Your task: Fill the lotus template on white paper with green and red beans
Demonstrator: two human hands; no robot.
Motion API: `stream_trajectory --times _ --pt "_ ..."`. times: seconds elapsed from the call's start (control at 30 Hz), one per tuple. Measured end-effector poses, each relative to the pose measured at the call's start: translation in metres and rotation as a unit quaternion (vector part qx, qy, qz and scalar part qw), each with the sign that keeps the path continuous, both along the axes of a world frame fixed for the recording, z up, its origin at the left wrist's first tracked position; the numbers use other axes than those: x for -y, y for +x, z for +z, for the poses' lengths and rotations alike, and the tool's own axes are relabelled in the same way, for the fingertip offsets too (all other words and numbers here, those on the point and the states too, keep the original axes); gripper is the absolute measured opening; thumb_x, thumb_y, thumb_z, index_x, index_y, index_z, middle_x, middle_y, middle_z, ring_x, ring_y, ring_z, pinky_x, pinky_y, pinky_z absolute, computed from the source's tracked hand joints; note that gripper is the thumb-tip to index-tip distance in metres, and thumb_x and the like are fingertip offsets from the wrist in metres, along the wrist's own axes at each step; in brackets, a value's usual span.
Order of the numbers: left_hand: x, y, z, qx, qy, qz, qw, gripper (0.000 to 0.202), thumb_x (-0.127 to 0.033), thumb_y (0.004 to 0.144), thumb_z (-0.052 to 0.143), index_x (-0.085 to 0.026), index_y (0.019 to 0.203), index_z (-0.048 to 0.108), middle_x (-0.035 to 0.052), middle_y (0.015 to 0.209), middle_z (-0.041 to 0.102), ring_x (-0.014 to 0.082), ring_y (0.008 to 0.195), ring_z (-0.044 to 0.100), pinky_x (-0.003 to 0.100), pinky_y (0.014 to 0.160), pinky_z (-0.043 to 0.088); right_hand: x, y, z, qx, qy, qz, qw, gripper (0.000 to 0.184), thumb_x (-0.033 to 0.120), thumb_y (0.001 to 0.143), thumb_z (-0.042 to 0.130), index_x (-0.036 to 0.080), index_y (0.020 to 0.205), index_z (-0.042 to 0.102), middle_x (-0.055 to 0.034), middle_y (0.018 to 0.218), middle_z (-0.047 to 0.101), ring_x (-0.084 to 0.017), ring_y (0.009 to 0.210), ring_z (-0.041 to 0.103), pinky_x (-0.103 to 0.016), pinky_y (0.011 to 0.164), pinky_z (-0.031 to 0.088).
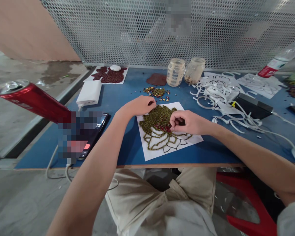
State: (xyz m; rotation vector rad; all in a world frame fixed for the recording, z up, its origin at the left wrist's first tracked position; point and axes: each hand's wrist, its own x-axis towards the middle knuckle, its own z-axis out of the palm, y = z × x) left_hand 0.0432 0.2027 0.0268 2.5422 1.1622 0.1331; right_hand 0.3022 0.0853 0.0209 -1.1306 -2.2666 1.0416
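The right hand [189, 122] is being held curled over the beans [157, 117], the left hand [140, 106] at their edge — whether anything is gripped cannot be told; light touches are being called for.

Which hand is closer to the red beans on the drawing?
The right hand is beside the red beans; the left hand is farther off, by green beans.

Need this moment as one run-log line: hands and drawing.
left hand: at mung beans' upper edge | right hand: curled beside red beans | flower drawing: lower petals mostly white
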Motion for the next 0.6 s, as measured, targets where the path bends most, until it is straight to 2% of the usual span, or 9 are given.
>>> stream_trajectory --times 0.13,0.27,0.37,0.47,0.53,0.6 --pt "-0.001 -0.001 -0.003 0.006 0.005 -0.002 1.000 0.032 -0.040 0.103 0.048 -0.021 0.102 0.074 0.0090 0.105 0.082 0.0226 0.092 0.071 0.035 0.083 0.048 0.002 -0.004 0.000 0.015 0.002 0.023 1.000 0.025 0.038 0.091 0.084 0.023 0.086 0.064 -0.0004 0.086 0.062 -0.017 0.078 0.051 -0.034 0.072 0.043" --pt "-0.002 -0.001 -0.003 0.010 0.004 -0.004 1.000 0.032 -0.041 0.103 0.048 -0.022 0.099 0.074 0.0081 0.103 0.082 0.0218 0.089 0.070 0.035 0.081 0.047 0.004 -0.008 -0.003 0.039 0.024 0.026 0.999 0.022 0.034 0.091 0.082 0.023 0.083 0.065 -0.0012 0.084 0.061 -0.019 0.079 0.053 -0.035 0.075 0.043" --pt "-0.001 0.000 -0.002 0.007 0.004 -0.003 1.000 0.033 -0.040 0.103 0.048 -0.021 0.100 0.074 0.0084 0.103 0.082 0.0216 0.089 0.070 0.035 0.081 0.047 0.005 -0.007 -0.003 0.038 0.038 0.030 0.998 0.023 0.039 0.092 0.082 0.024 0.086 0.065 -0.0015 0.086 0.063 -0.020 0.081 0.054 -0.037 0.077 0.045" --pt "0.000 0.001 0.000 0.000 0.009 -0.002 1.000 0.033 -0.039 0.104 0.047 -0.021 0.102 0.075 0.0088 0.106 0.082 0.0221 0.091 0.070 0.036 0.083 0.048 -0.004 -0.002 0.001 -0.002 0.049 -0.030 0.998 0.028 0.049 0.099 0.074 0.024 0.091 0.067 -0.0008 0.083 0.064 -0.018 0.075 0.054 -0.036 0.071 0.043" --pt "0.000 0.001 0.000 -0.006 0.013 -0.005 1.000 0.034 -0.039 0.104 0.047 -0.021 0.102 0.075 0.0087 0.104 0.082 0.0224 0.090 0.070 0.036 0.083 0.048 -0.021 0.003 0.004 -0.008 0.108 -0.089 0.990 0.026 0.048 0.103 0.068 0.023 0.095 0.071 -0.0027 0.085 0.067 -0.019 0.076 0.056 -0.037 0.072 0.044" --pt "0.000 0.001 -0.001 -0.010 0.016 -0.008 1.000 0.034 -0.038 0.104 0.046 -0.021 0.102 0.076 0.0083 0.100 0.082 0.0221 0.087 0.069 0.036 0.080 0.047 -0.048 0.009 0.007 0.024 0.177 -0.118 0.977 0.020 0.040 0.102 0.068 0.022 0.098 0.074 -0.0057 0.091 0.072 -0.021 0.081 0.060 -0.038 0.075 0.045"
